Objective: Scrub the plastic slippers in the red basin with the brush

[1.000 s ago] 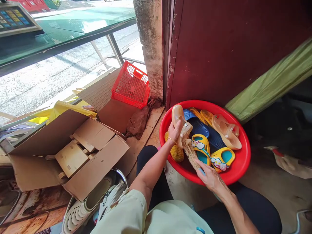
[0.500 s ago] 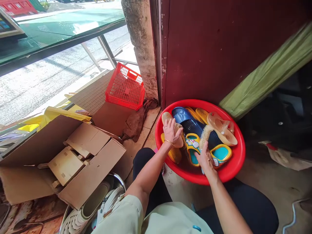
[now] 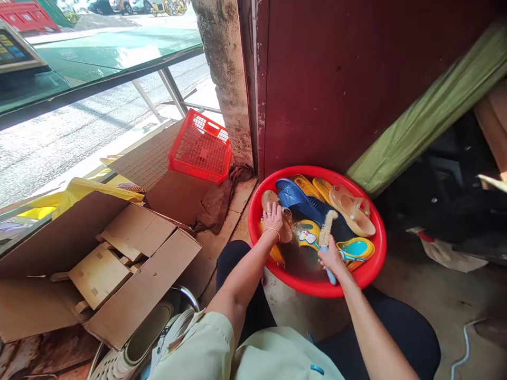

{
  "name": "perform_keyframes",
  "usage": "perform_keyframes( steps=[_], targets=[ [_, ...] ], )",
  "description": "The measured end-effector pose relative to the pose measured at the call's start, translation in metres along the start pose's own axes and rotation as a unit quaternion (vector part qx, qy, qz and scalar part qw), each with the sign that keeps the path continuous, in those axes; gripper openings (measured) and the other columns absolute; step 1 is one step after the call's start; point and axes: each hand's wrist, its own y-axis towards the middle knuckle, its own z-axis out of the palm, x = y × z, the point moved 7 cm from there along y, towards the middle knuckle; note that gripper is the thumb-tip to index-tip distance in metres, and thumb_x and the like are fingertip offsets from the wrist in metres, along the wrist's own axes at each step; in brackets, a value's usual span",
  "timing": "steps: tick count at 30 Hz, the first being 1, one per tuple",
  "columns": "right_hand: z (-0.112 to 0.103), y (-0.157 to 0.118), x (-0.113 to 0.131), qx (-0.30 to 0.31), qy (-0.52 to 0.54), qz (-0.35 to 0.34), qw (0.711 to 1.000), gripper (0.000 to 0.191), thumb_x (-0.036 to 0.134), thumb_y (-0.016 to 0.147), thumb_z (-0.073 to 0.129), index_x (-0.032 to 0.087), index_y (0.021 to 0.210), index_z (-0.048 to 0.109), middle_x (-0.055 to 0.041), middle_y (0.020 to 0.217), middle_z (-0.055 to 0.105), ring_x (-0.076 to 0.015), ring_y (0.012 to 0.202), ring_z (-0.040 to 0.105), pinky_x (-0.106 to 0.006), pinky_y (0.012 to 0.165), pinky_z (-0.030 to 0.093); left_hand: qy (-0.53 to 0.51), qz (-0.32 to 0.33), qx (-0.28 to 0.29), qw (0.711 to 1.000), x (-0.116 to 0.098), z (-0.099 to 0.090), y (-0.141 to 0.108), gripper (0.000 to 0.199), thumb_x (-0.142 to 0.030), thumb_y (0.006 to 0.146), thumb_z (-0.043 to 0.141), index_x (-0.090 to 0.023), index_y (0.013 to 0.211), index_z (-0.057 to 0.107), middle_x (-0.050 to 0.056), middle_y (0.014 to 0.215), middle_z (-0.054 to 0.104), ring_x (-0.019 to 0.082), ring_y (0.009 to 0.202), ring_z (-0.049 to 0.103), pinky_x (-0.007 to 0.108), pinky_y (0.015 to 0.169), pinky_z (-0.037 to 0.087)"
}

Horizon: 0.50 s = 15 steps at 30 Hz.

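Sandal (image 3: pixel 270 197) is in the tub (image 3: pixel 379 248), near its left wall, rounded end toward the far-left rim, other end beside the murky water (image 3: pixel 304 261). I've got left fingers (image 3: pixel 274 211) laid over the top of it, holding it; thumb side is hidden, can't tell how tight. Right fingers (image 3: pixel 328 258) are wrapped round the blue handle of the brush (image 3: pixel 327 228), over the near part of the tub, bristles pointing to the far rim. Brush and sandal are apart.

Handling guess: sandal looks like moulded plastic, so light, bendy, hard to break, but slick when wet. I'd hold it across the middle, thumb under the sole, or hook the strap; the rounded end looks too smooth to trust. Brush should be light and stiff. Grip well down the handle, clear of the bristles; wet plastic could twist in my palm.

Also in the tub: blue slipper (image 3: pixel 292 194) on the far-left side, cartoon slipper (image 3: pixel 311 232) mid-tub, partly under water, teal-lined slipper (image 3: pixel 358 247) at the near-right wall, tan shoe (image 3: pixel 352 208) by the far-right rim. Slippers look like soft foam, probably squashy and light.

Crate (image 3: pixel 202 150) is well left of the tub, beyond it.
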Motion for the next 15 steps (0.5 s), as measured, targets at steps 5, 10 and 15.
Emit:
perform_keyframes(
  steps=[5,10,15],
  targets=[
    [-0.044,-0.003,0.038,-0.145,-0.117,-0.102,0.977,0.081,0.032,0.089,0.06,0.015,0.158,0.022,-0.0189,0.12,0.068,-0.0284,0.091,0.07,-0.034,0.073,0.052,0.01,0.007,0.033,0.999,0.003,0.005,0.0,0.061,-0.019,0.097,0.025,-0.024,0.158,0.032,0.006,0.17,0.018,0.028,0.158,0.0,0.057,0.115,0.037],
    [-0.059,0.022,0.104,-0.181,-0.207,-0.147,0.95,0.095,0.038,0.091,0.063,0.015,0.162,0.004,-0.0217,0.119,0.065,-0.032,0.092,0.07,-0.037,0.077,0.05,0.043,0.015,0.074,0.996,0.01,0.014,0.001,0.062,-0.022,0.096,0.031,-0.021,0.158,0.029,0.006,0.171,0.013,0.03,0.157,-0.004,0.054,0.114,0.04],
    [-0.064,0.057,0.102,-0.183,-0.21,-0.115,0.953,0.073,0.037,0.092,0.06,0.009,0.152,0.031,-0.023,0.123,0.062,-0.0309,0.103,0.068,-0.036,0.081,0.048,0.043,0.042,0.088,0.994,0.013,0.026,0.002,0.07,-0.041,0.095,0.043,-0.02,0.159,0.024,0.009,0.17,0.013,0.034,0.157,-0.004,0.054,0.116,0.036]
  ],
)
